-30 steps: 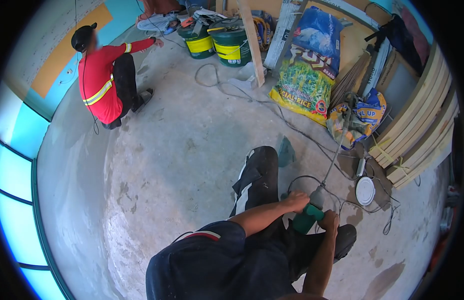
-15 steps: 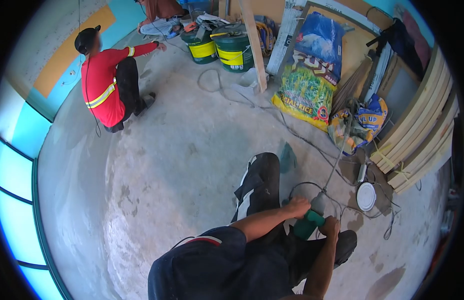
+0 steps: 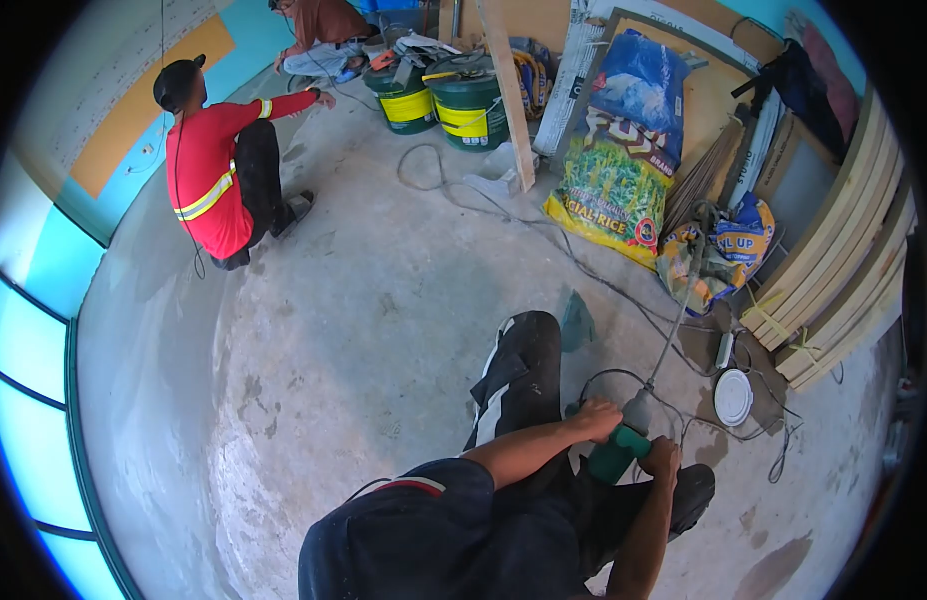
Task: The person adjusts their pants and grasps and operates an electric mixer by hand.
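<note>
A green power tool (image 3: 613, 455) with a long grey shaft (image 3: 676, 330) lies low between my knees, the shaft pointing away towards the bags. My left hand (image 3: 596, 420) is closed at the tool's left side, near its front. On the right side, my right hand (image 3: 662, 458) is wrapped round the tool's other end. The shaft's far tip reaches a blue and yellow bag (image 3: 740, 240). A black cable (image 3: 608, 372) loops on the floor just beyond my hands.
A person in red (image 3: 208, 170) squats at the left; another person (image 3: 323, 40) is at the back. Green buckets (image 3: 470, 112), a rice bag (image 3: 608, 190), a wooden post (image 3: 505, 90), stacked boards (image 3: 833, 260), a white lid (image 3: 732, 397) and cables surround the floor (image 3: 363, 300).
The whole view has shifted slightly, so the surroundings sit a little lower and more to the right. Both hands keep their hold on the green tool.
</note>
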Motion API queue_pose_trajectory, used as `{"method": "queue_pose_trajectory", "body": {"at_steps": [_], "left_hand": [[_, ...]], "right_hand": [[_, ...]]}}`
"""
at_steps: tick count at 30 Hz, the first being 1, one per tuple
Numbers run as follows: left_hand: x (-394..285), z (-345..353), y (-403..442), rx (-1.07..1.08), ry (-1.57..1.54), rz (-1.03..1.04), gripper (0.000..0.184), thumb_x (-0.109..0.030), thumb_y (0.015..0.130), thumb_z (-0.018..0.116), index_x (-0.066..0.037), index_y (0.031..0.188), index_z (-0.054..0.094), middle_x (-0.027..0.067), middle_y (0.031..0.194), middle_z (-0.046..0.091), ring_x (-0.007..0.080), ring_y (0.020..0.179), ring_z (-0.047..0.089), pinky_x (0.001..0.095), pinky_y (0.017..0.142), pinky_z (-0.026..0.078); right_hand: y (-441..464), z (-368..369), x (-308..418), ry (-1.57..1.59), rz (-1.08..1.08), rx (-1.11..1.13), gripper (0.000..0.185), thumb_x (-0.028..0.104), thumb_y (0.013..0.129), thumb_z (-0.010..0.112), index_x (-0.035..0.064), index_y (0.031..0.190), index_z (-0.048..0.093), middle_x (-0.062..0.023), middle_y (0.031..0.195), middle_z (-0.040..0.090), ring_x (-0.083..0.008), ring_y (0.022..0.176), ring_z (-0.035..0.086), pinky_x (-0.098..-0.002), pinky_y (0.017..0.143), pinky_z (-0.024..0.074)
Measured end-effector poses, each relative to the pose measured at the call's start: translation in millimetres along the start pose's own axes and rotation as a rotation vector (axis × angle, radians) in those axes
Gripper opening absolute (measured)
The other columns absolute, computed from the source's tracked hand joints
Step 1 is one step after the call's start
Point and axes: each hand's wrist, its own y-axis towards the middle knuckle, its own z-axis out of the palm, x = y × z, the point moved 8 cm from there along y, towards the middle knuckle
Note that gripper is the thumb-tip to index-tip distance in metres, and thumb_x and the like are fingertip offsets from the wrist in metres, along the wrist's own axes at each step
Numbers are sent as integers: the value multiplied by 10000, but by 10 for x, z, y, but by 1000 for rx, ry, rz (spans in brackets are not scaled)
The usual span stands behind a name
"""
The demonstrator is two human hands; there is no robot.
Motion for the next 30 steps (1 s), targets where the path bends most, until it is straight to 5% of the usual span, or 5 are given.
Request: {"method": "queue_pose_trajectory", "body": {"at_steps": [11, 14, 30], "left_hand": [[27, 26, 12, 19, -40, -38, 209, -141, 624, 713, -32, 802, 697, 156, 867, 688, 328, 919, 660, 444, 851, 483], [29, 33, -10, -107, -51, 4, 228, -147, 615, 722, -31, 809, 695, 160, 859, 686, 332, 913, 658, 436, 855, 482], [-7, -22, -7, -15, -10, 1, 220, -135, 596, 704, -24, 786, 697, 172, 833, 687, 330, 858, 673, 423, 773, 521]], "right_hand": [[-31, -42, 25, 22, -28, -21, 355, 359, 695, 699, 12, 773, 709, -227, 844, 678, -382, 866, 666, -468, 769, 531], [-61, -82, 56, 12, -23, -33, 228, 227, 665, 695, 39, 792, 719, -205, 849, 690, -366, 850, 678, -451, 738, 534], [-3, 3, -10, 9, -13, -29, 299, 293, 678, 703, 24, 810, 702, -215, 884, 682, -385, 877, 663, -464, 774, 530]]}}
